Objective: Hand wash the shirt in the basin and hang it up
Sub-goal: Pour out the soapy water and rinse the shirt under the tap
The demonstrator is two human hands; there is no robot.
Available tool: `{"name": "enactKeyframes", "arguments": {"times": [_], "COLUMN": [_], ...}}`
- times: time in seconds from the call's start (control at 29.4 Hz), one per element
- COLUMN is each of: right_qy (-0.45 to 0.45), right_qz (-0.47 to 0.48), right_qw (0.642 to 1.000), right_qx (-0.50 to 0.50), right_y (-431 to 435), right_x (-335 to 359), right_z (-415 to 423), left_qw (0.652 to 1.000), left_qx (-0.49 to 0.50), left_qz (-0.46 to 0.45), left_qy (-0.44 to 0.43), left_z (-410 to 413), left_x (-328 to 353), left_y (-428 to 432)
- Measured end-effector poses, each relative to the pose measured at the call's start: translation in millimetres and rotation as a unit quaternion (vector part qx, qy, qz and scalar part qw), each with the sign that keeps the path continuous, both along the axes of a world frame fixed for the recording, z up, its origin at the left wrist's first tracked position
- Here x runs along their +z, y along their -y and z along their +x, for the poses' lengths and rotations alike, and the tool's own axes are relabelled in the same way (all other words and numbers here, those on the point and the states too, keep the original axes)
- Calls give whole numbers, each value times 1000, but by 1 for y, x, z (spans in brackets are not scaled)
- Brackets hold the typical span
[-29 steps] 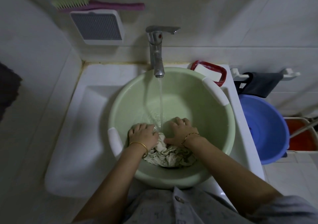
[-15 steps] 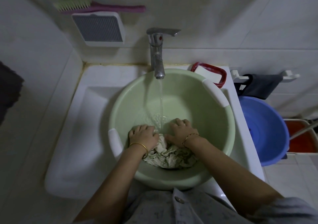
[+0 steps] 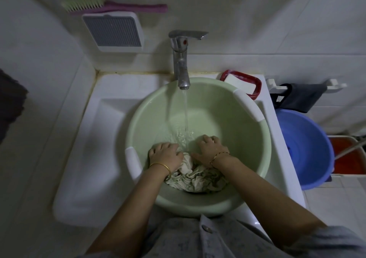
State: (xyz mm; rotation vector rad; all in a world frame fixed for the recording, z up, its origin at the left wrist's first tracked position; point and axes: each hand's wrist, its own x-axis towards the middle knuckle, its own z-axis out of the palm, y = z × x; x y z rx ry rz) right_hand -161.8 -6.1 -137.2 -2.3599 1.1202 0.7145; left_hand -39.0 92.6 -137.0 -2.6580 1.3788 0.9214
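Head view, left hand, right hand on shirt, basin nearside
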Motion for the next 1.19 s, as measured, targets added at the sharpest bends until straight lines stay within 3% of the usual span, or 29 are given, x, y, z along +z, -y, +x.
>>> {"name": "enactKeyframes", "arguments": {"times": [1.19], "right_qy": [-13], "right_qz": [8], "right_qw": [1000], "right_qx": [2], "right_y": [-1], "right_x": [9], "right_z": [1], "left_qw": [1000], "left_qx": [11], "left_qz": [-6], "left_qy": [-4], "left_z": [0], "left_x": [0], "left_y": [0]}}
